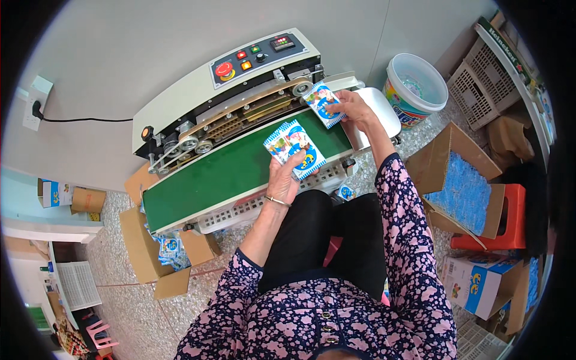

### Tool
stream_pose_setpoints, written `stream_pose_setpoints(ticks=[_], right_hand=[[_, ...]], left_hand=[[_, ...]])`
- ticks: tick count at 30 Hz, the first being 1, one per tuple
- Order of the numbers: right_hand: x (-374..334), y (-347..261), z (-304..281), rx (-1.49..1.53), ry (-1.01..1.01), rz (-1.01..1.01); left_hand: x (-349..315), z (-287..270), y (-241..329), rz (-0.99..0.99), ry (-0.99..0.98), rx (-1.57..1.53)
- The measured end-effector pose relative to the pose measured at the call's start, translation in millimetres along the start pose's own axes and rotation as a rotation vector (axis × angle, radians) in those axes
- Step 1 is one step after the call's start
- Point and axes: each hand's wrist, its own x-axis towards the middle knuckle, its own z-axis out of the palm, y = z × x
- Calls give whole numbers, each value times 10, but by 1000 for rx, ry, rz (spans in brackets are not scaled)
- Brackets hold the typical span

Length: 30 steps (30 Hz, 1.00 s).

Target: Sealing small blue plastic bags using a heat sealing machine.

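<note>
Above the green conveyor belt (pixel 222 180) of a band sealing machine (pixel 180 96), my left hand (pixel 284 179) grips a small stack of blue-and-white printed packets (pixel 295 146), its thumb lying across the top one. My right hand (pixel 355 111) pinches a single packet (pixel 320 99) of the same print. That packet is at the belt's right end, close to the round wheel where the machine's sealing band begins. How many packets are in the left stack cannot be made out.
Left of my legs, an open cardboard box (pixel 139 252) under the belt's left end holds similar packets. A white plastic bucket (pixel 420 84) stands right of the machine. Another carton (pixel 429 174) full of blue packets rests by a red stool (pixel 510 222). A black power cord (pixel 84 120) runs behind.
</note>
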Motion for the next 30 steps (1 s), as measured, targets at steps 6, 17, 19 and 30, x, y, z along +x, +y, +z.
stream_pose_setpoints(ticks=[6,17,19,30], right_hand=[[191,100,237,9,35,-10],[-186,168,166,-477,566,-409],[-113,189,165,-513,468,-377],[-62,89,110,-43,-84,-88]], left_hand=[[1,25,-79,-4,-12,-1],[72,21,-54,0,-12,-9],[81,70,-85,-18,-19,-18],[-56,-74,8,-43,-6,4]])
